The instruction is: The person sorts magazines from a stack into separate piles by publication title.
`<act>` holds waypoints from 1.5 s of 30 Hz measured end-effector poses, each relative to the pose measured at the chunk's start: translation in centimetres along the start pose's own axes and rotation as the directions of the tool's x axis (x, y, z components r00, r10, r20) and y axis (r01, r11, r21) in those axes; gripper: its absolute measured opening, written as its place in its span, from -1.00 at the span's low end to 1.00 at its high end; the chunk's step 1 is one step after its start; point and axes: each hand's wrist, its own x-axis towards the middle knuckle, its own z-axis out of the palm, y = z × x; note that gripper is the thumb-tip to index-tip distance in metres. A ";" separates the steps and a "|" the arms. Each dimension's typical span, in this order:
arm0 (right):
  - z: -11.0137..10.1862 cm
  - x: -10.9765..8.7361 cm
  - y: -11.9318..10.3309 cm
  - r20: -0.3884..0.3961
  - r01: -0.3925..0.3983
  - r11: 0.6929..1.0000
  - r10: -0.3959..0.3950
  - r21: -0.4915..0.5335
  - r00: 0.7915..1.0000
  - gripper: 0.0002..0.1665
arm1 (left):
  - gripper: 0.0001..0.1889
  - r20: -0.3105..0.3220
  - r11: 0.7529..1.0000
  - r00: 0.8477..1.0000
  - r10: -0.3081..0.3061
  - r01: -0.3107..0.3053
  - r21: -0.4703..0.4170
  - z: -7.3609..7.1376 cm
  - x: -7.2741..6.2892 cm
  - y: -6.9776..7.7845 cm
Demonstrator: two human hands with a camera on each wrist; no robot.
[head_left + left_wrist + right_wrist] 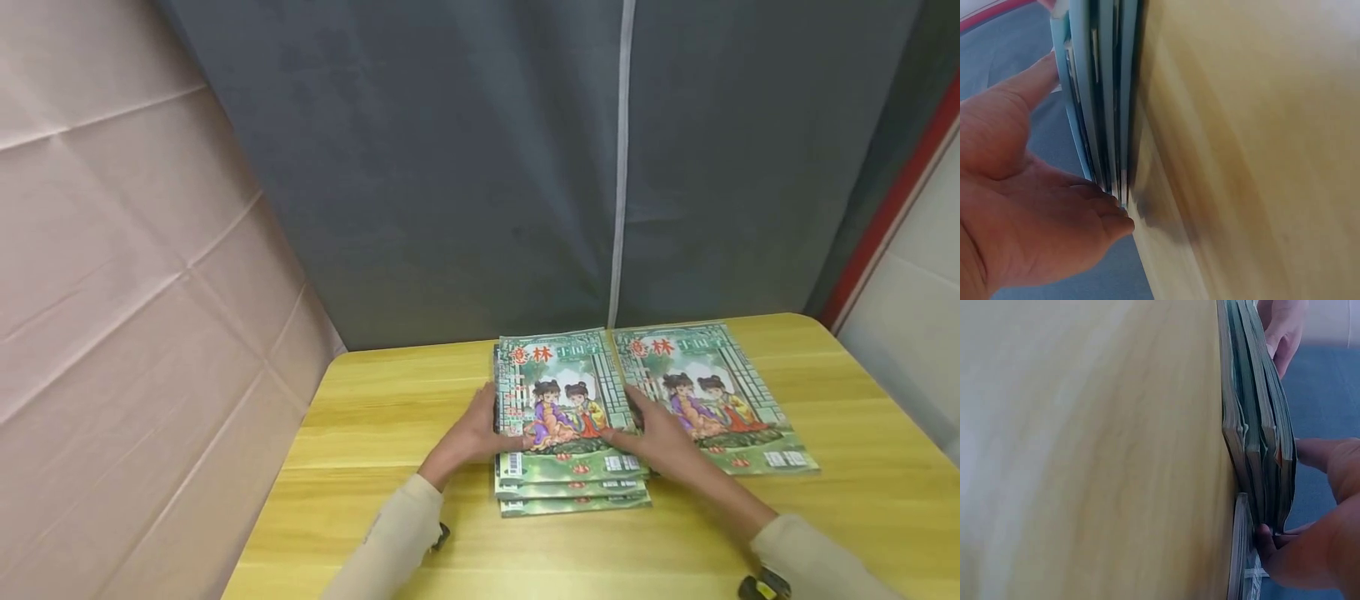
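A stack of several matching green magazines (564, 367) lies on the table, their covers showing two cartoon children and red Chinese characters. My left hand (480, 429) grips the stack's left side, thumb over the top cover. In the left wrist view, its fingers (1100, 209) meet the spines (1105, 94). At the opposite side, my right hand (660, 437) holds the stack with its thumb on the cover. The right wrist view has those fingertips (1264, 540) at the page edges (1260, 437). Lower magazines stick out toward me beneath the top one.
Right beside the stack, another magazine (720, 392) with the same cover lies flat, its left edge close to my right fingers. The yellow wood-grain table (375, 400) backs onto a dark grey curtain (450, 208). Pale pink cloth (135, 292) hangs on the left.
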 end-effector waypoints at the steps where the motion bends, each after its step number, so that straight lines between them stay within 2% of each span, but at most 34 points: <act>1: 0.1 0.0 0.0 0.005 -0.005 1.000 0.005 -0.009 1.000 0.26 | 0.37 0.003 1.000 1.000 0.002 -0.002 0.004 0.1 0.0 0.0; 7: 0.2 0.0 0.3 0.035 -0.010 1.000 0.009 0.024 0.999 0.29 | 0.35 0.033 0.999 0.999 -0.011 0.009 0.047 0.1 -0.3 0.2; 12: 0.2 -0.2 0.3 0.038 0.000 0.998 -0.003 0.067 0.999 0.28 | 0.32 0.039 0.998 0.999 0.006 -0.009 0.064 0.1 -0.5 0.2; 17: 0.0 -0.3 0.0 0.043 -0.001 0.997 -0.002 0.076 0.999 0.25 | 0.31 0.014 0.998 1.000 0.026 -0.027 0.064 0.4 -0.3 0.3; 22: -0.2 -0.3 -0.2 0.068 -0.047 0.994 0.040 0.101 0.997 0.20 | 0.32 -0.036 0.998 0.999 0.039 -0.036 0.058 0.9 -0.2 0.8; 24: -0.3 -0.3 -0.3 0.080 -0.064 0.989 0.053 0.136 0.995 0.18 | 0.32 -0.048 0.998 0.998 0.051 -0.049 0.031 1.2 -0.1 1.1; 28: -0.3 -0.2 -0.3 0.072 -0.064 0.971 0.048 0.229 0.996 0.13 | 0.21 -0.065 0.991 0.995 0.071 -0.078 -0.110 2.0 0.0 2.5; 32: -0.1 -0.2 -0.4 0.037 -0.051 0.944 0.041 0.325 0.998 0.12 | 0.05 -0.121 0.955 0.989 0.082 -0.113 -0.274 2.8 0.3 4.6; 35: -0.1 -0.1 -0.5 0.005 -0.044 0.927 0.045 0.373 0.999 0.12 | -0.03 -0.174 0.926 0.981 0.083 -0.141 -0.350 3.4 0.6 6.0; 38: -0.6 0.2 -0.2 -0.022 -0.033 0.919 0.045 0.394 0.999 0.10 | -0.08 -0.203 0.907 0.978 0.053 -0.132 -0.401 4.1 1.0 7.1; 42: -2.5 0.1 0.9 -0.042 -0.025 0.915 0.046 0.403 0.998 0.05 | -0.10 -0.224 0.879 0.974 0.024 -0.127 -0.459 5.5 1.5 8.7; 45: -4.6 -0.6 2.6 -0.076 0.011 0.944 0.015 0.331 0.997 -0.01 | -0.06 -0.226 0.854 0.974 0.024 -0.137 -0.501 7.2 1.9 10.2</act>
